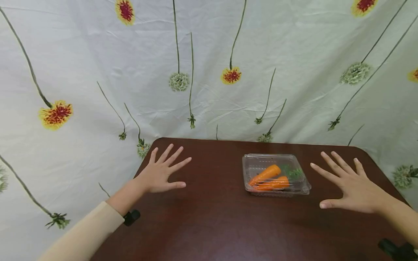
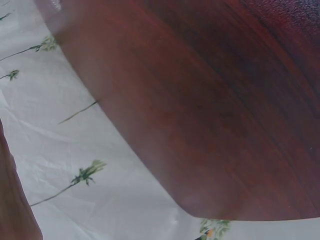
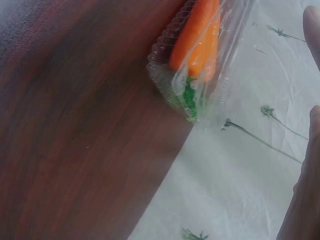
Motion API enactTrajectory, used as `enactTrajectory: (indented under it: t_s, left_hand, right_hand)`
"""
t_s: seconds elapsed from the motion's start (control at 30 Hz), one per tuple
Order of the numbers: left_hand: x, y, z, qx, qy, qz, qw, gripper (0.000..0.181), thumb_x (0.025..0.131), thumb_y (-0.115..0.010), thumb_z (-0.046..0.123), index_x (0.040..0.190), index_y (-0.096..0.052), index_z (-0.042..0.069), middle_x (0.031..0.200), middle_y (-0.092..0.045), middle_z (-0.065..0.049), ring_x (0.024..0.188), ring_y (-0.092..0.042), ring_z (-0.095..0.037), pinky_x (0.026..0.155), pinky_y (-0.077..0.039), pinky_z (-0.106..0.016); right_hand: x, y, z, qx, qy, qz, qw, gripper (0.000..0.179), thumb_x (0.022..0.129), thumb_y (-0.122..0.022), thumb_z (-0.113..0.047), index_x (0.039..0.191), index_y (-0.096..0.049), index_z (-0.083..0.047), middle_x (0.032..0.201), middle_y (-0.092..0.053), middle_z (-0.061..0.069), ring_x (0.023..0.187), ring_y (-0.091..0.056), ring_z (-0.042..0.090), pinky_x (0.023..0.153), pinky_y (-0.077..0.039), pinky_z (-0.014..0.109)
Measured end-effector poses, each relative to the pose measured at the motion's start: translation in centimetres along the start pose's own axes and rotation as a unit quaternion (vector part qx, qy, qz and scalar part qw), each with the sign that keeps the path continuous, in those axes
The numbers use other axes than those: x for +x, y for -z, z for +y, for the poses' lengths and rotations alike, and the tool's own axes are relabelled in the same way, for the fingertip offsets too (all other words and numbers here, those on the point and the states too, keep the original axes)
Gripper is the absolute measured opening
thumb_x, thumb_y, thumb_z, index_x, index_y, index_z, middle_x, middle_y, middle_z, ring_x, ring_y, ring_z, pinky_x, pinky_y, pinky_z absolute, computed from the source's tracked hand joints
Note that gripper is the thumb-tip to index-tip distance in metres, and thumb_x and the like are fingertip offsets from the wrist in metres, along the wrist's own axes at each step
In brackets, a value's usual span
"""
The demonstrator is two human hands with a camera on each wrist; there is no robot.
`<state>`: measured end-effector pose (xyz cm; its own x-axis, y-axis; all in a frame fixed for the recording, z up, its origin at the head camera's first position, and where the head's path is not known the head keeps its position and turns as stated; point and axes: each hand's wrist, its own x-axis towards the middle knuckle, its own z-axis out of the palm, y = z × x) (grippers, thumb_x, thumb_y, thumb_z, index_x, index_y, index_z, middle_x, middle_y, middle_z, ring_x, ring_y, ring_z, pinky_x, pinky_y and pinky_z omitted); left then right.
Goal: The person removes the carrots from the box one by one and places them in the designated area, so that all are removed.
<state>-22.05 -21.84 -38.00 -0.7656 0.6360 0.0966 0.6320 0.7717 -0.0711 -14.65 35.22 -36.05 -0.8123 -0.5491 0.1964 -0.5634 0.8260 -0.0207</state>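
Note:
A clear plastic clamshell box (image 1: pixel 253 159) sits on the table right of centre, its lid down. Inside it lie two orange carrots (image 1: pixel 266 175) and some green leafy sprigs (image 1: pixel 295 173). My left hand (image 1: pixel 160 175) is spread over the table's left side, fingers straight, holding nothing. To the right of the box, my right hand (image 1: pixel 354 188) is likewise spread, its thumb and fingertips pointing toward the box. In the right wrist view the box (image 3: pixel 165 55) shows with a carrot (image 3: pixel 197 40) and the green sprigs (image 3: pixel 190 97); only an edge of the hand (image 3: pixel 302 175) appears.
The dark reddish-brown table (image 1: pixel 212 224) has rounded far corners. Behind it hangs a pale cloth (image 1: pixel 209 101) printed with flowers and stems, which also shows past the table's edge in both wrist views. A dark wrist strap piece (image 1: pixel 132 217) shows by the left sleeve.

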Motion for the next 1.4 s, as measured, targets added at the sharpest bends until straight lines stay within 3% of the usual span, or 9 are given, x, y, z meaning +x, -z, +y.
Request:
enactTrajectory:
  t_s: [0.57,0.77,0.87,1.0,1.1,1.17,1.23,1.33,1.4]
  left_hand:
    - [0.1,-1.7,-0.2,0.008,-0.009,0.018,0.9998,0.081,0.087,-0.044,0.074,0.156,-0.024,0.035,0.164,-0.004,-0.005,0.148,0.008,-0.032,0.107,0.002,-0.068]
    - [0.2,-2.0,0.7,-0.007,-0.012,0.036,0.9992,0.081,0.088,-0.045,0.074,0.155,-0.026,0.034,0.164,-0.002,-0.005,0.148,0.007,-0.032,0.107,0.001,-0.069]
    - [0.6,-2.3,1.6,-0.032,-0.014,0.051,0.9981,0.079,0.089,-0.046,0.071,0.156,-0.025,0.034,0.164,0.0,-0.002,0.148,0.008,-0.029,0.107,0.002,-0.068]
    - [1.4,-3.2,3.3,-0.074,-0.02,0.071,0.9945,0.074,0.093,-0.043,0.068,0.156,-0.023,0.035,0.164,-0.001,0.004,0.148,0.007,-0.026,0.108,0.0,-0.067]
    - [2.3,-4.2,4.8,-0.11,-0.033,0.084,0.9898,0.069,0.096,-0.039,0.065,0.156,-0.025,0.034,0.163,-0.006,0.006,0.149,0.001,-0.025,0.109,-0.007,-0.066]
    - [3.4,-5.0,6.2,-0.14,-0.046,0.095,0.9845,0.066,0.098,-0.039,0.062,0.155,-0.027,0.032,0.163,-0.012,0.005,0.148,-0.006,-0.025,0.108,-0.015,-0.065]
    - [4.8,-5.8,7.7,-0.173,-0.058,0.104,0.9778,0.063,0.099,-0.042,0.057,0.154,-0.03,0.03,0.161,-0.018,0.004,0.147,-0.014,-0.025,0.106,-0.022,-0.063]
    - [7.1,-6.8,10.0,-0.214,-0.072,0.114,0.9675,0.06,0.099,-0.047,0.051,0.152,-0.036,0.026,0.158,-0.028,0.003,0.145,-0.023,-0.024,0.104,-0.029,-0.06]
    - [8.4,-7.4,11.2,-0.235,-0.077,0.117,0.9619,0.058,0.099,-0.051,0.048,0.15,-0.041,0.023,0.155,-0.035,0.001,0.143,-0.027,-0.024,0.103,-0.03,-0.059]
  right_hand:
    - [-0.8,-0.5,-0.3,0.005,-0.023,-0.004,0.9997,0.109,0.073,-0.077,-0.058,0.158,-0.014,-0.032,0.163,0.009,0.001,0.147,0.016,0.023,0.101,0.024,0.064]
    - [-0.8,-1.1,-0.4,0.056,-0.03,0.014,0.9979,0.1,0.077,-0.079,-0.049,0.157,-0.022,-0.029,0.164,-0.001,-0.001,0.148,0.007,0.016,0.106,0.017,0.064]
    - [-1.0,-2.0,-0.1,0.102,-0.043,0.046,0.9928,0.095,0.076,-0.082,-0.038,0.154,-0.03,-0.027,0.162,-0.013,-0.002,0.147,-0.007,0.018,0.106,0.004,0.07]
    - [-1.6,-4.0,0.5,0.192,-0.079,0.085,0.9744,0.09,0.077,-0.082,-0.021,0.152,-0.034,-0.023,0.158,-0.024,0.005,0.142,-0.022,0.032,0.092,-0.018,0.077]
    - [-2.4,-6.4,0.7,0.273,-0.127,0.101,0.9482,0.084,0.084,-0.075,-0.011,0.154,-0.029,-0.017,0.155,-0.026,0.016,0.142,-0.022,0.018,0.088,-0.023,0.074]
    - [-2.9,-8.4,0.5,0.309,-0.164,0.112,0.93,0.078,0.089,-0.071,-0.009,0.154,-0.028,-0.011,0.15,-0.031,0.022,0.135,-0.025,0.0,0.099,-0.029,0.058]
    - [-3.0,-10.4,0.2,0.335,-0.194,0.125,0.9133,0.072,0.091,-0.067,-0.007,0.151,-0.029,-0.005,0.144,-0.037,0.024,0.123,-0.03,-0.013,0.098,-0.034,0.036]
    - [-2.5,-12.7,-0.5,0.362,-0.217,0.138,0.8961,0.065,0.091,-0.067,-0.007,0.146,-0.034,0.003,0.136,-0.045,0.022,0.112,-0.036,-0.016,0.082,-0.034,0.014]
    - [-1.9,-13.6,-1.0,0.379,-0.224,0.146,0.8859,0.063,0.09,-0.068,-0.006,0.144,-0.036,0.004,0.134,-0.046,0.021,0.109,-0.037,-0.016,0.082,-0.035,0.011]
